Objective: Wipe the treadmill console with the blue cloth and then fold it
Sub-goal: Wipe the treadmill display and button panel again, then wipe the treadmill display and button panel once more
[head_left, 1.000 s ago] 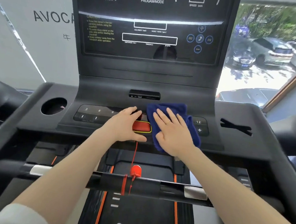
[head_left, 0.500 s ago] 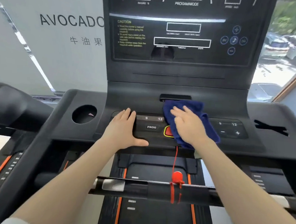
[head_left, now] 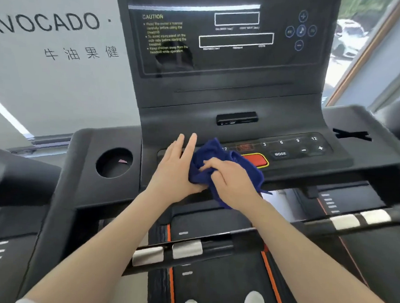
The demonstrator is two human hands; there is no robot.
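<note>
My right hand (head_left: 232,183) bunches the dark blue terry cloth (head_left: 210,169) on the black plastic treadmill console (head_left: 299,162), fingers curled into its folds just left of the red oblong stop button (head_left: 256,160). My left hand (head_left: 174,168) lies flat beside it, fingers straight, its thumb side touching the cloth.

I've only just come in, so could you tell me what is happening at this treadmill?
A person is wiping the treadmill console. The right hand bunches the blue cloth on the button panel, beside the red stop button. The left hand rests flat on the panel, touching the cloth. Folding has not begun.
</note>
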